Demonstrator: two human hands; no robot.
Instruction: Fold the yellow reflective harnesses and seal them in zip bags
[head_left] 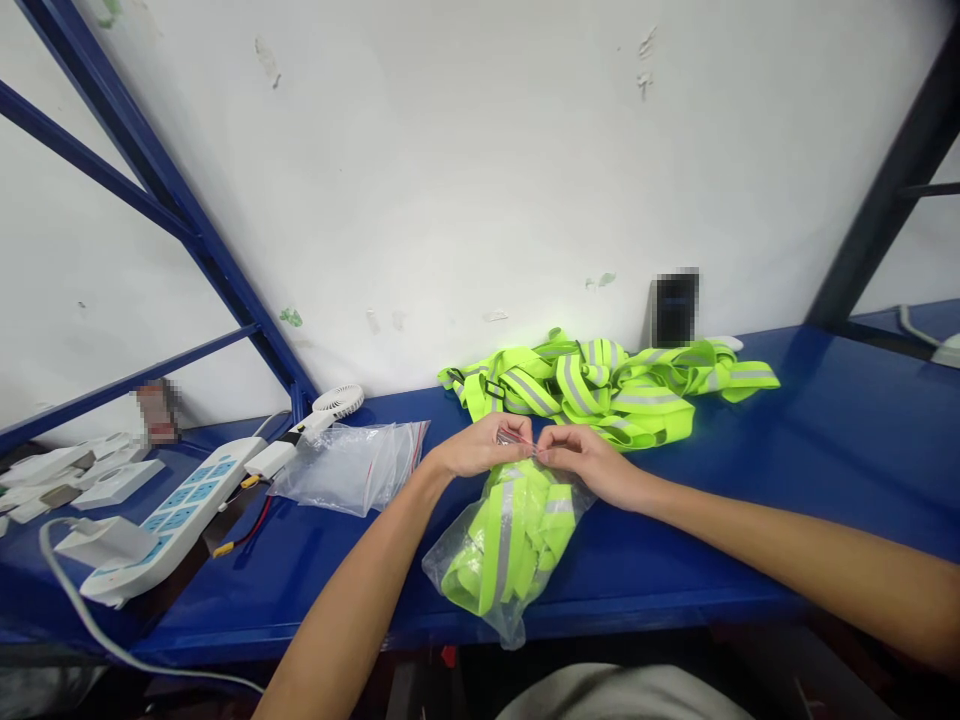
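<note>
Head view, lower centre: our left hand [478, 446] and right hand [596, 466] pinch the clear bag [508, 550] by its mouth, edges best kept aligned.

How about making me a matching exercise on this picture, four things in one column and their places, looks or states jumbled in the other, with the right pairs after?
Things:
1. power strip
2. filled bag
3. loose straps
4. flat clear bags

Places, looks or states:
A. heaped near the wall
B. pinched at the top by the left hand and right hand
C. see-through, lying on the blue table
D. white with blue socket panels

Right pairs: 1-D, 2-B, 3-A, 4-C
</note>
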